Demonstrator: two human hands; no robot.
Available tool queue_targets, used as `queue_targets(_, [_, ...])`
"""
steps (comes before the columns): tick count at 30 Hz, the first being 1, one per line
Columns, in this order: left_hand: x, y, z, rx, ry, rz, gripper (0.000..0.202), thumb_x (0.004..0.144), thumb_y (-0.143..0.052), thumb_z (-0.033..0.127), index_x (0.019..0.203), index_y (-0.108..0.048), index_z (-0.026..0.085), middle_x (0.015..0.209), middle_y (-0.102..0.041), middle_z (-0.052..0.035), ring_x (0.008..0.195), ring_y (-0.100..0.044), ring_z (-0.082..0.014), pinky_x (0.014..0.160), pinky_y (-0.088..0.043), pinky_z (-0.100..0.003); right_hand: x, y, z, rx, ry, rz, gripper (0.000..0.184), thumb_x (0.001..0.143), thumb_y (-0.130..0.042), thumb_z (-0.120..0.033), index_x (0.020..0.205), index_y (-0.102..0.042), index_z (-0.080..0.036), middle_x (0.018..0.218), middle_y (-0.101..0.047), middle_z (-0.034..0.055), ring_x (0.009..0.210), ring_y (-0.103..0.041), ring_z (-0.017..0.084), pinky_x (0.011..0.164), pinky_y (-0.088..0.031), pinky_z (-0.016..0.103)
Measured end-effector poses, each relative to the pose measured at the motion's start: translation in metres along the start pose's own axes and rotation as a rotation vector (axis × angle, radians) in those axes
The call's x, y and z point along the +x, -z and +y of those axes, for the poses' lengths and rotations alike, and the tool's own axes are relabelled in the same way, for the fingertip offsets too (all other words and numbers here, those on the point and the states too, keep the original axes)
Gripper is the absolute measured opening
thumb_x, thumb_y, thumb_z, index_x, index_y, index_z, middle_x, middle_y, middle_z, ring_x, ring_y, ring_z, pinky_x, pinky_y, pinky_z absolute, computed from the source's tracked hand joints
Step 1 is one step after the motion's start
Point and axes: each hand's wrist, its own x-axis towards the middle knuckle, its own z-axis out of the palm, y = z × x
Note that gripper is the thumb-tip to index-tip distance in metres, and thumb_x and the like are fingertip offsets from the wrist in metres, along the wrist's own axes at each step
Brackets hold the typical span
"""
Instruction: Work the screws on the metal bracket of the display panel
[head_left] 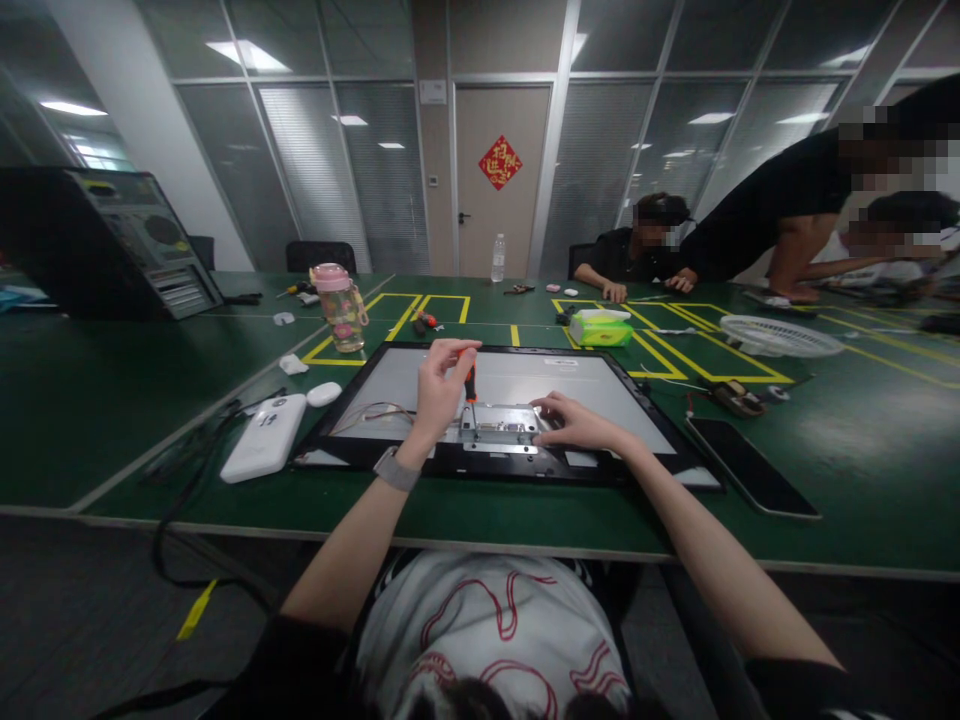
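A monitor panel (pixel 600 390) lies face down on the green table, its grey metal back showing inside a black frame. A small metal board cover (pixel 499 428) sits near its front edge. My left hand (pixel 439 385) is closed round an upright red-handled screwdriver (pixel 470 385), whose tip stands on the left end of the metal cover. My right hand (pixel 574 422) rests on the right end of that cover, fingers curled and pressing on it. Thin wires (pixel 375 412) run across the panel to the left.
A white device (pixel 264 437) and a white mouse (pixel 324 393) lie left of the panel, with black cables. A pink bottle (pixel 339 308), a green tissue pack (pixel 600 327), a phone (pixel 750 465) and a white fan (pixel 780 337) stand around. A computer case (pixel 112 240) sits far left. Other people work at the back right.
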Motion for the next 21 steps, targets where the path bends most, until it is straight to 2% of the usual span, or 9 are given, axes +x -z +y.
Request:
queue_targets(3, [-0.0001, 0.0002, 0.0001, 0.024, -0.025, 0.012, 0.014, 0.082, -0.062, 0.030, 0.087, -0.070, 0.019, 0.091, -0.059, -0.0046, 0.086, -0.057, -0.0145, 0.071, -0.048, -0.024, 0.0000, -0.0002, 0.0002, 0.007, 0.000, 0.000, 0.067, 0.069, -0.069, -0.056, 0.125, -0.055, -0.021, 0.106, -0.052, 0.0076, 0.097, -0.056, 0.024, 0.090, -0.045, 0.037])
queue_targets(12, [-0.0004, 0.0009, -0.0001, 0.050, -0.007, 0.048, 0.012, 0.083, -0.060, 0.025, 0.086, -0.070, 0.019, 0.088, -0.059, -0.0042, 0.080, -0.057, -0.0134, 0.070, -0.047, -0.024, -0.0006, 0.0004, -0.0020, 0.007, -0.010, -0.019, 0.070, 0.070, -0.068, -0.057, 0.127, -0.054, -0.020, 0.109, -0.051, 0.0090, 0.100, -0.055, 0.025, 0.092, -0.045, 0.038])
queue_targets(21, [-0.0010, 0.0011, -0.0017, 0.011, 0.000, 0.010, 0.017, 0.086, -0.055, 0.025, 0.092, -0.070, 0.019, 0.091, -0.064, -0.0049, 0.085, -0.060, -0.0147, 0.073, -0.048, -0.025, 0.0000, -0.0020, 0.0025, 0.016, 0.003, -0.004, 0.069, 0.070, -0.069, -0.056, 0.126, -0.054, -0.020, 0.108, -0.051, 0.0085, 0.099, -0.055, 0.025, 0.092, -0.045, 0.038])
